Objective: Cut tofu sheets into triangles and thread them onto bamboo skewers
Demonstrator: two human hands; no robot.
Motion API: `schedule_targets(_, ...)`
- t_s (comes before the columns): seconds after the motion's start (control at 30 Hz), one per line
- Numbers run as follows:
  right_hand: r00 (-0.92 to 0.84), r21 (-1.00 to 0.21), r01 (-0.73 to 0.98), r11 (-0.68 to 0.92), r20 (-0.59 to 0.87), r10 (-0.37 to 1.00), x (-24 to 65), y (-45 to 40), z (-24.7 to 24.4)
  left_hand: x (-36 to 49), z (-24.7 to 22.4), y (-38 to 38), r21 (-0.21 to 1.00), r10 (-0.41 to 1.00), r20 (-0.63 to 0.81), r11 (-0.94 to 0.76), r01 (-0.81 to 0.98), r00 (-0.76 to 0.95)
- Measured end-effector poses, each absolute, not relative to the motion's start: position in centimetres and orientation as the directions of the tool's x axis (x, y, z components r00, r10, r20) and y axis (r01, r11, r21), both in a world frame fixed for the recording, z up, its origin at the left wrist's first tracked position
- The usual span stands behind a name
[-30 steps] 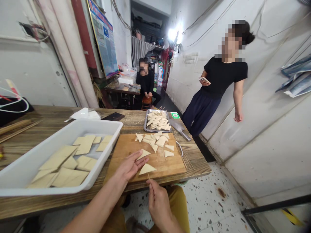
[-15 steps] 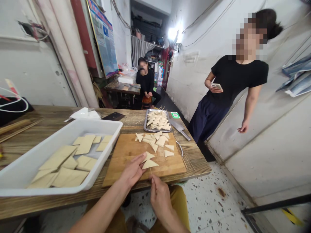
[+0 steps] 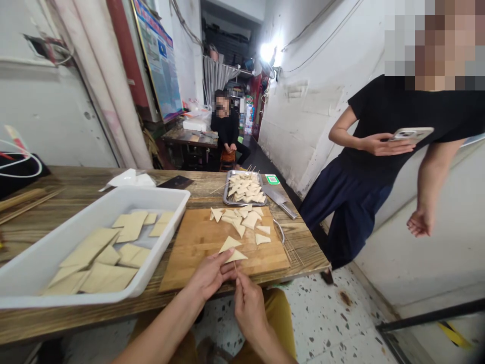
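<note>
At the near edge of the wooden cutting board (image 3: 189,242), my left hand (image 3: 211,273) pinches a pale triangular piece of tofu sheet (image 3: 237,256) between thumb and fingers. My right hand (image 3: 250,302) is closed around a thin skewer (image 3: 235,265), whose upper end meets the lower edge of that piece. Whether the tip has gone in, I cannot tell. Just beyond the thumb lies another tofu triangle (image 3: 229,243). Several more cut pieces (image 3: 250,219) are scattered over the far part of the board.
To the left stands a white plastic tub (image 3: 146,278) with flat tofu sheets. Behind the board are a metal tray (image 3: 226,197) of skewered pieces and a cleaver (image 3: 280,199). Loose skewers (image 3: 293,250) lie at right. One person (image 3: 364,167) walks by with a phone; another (image 3: 226,126) sits farther back.
My left hand has shifted from beside the triangles onto the nearer one, thumb on top and fingers beneath. My right hand stays nearly still. The person at right has come closer.
</note>
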State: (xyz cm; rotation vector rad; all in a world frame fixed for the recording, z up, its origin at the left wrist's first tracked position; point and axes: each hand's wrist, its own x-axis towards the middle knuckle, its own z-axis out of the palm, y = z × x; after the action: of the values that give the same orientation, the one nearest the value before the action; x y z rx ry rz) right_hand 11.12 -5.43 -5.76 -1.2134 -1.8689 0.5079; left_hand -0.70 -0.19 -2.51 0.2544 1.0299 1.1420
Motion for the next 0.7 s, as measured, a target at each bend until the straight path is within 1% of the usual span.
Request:
schedule_targets(0.17, -0.177, -0.706, 0.555, 0.44, 0.417, 0.892, 11.2, -5.1, -5.7, -0.2, -2.6, -0.5, 0.642, 0.842, -0.536, 0.454, -0.618, 0.061)
schedule_targets(0.4, -0.167, -0.73, 0.534, 0.426, 0.403, 0.9, 11.7, -5.3, -5.4, -0.5, -2.6, -0.9, 0.69, 0.871, -0.481, 0.447, -0.57, 0.101)
schedule_targets(0.53, -0.208, -0.729, 0.508, 0.458, 0.413, 0.887, 11.9, -5.9, -5.2, -1.2, -2.0, -0.3, 0.708, 0.901, -0.432, 0.362, -0.606, 0.034)
schedule_targets(0.7, -0.239, -0.72, 0.519, 0.461, 0.395, 0.887, 11.8, -6.5, -5.4, -1.2, -1.4, 0.1, 0.725, 0.891, -0.448, 0.319, -0.61, -0.066)
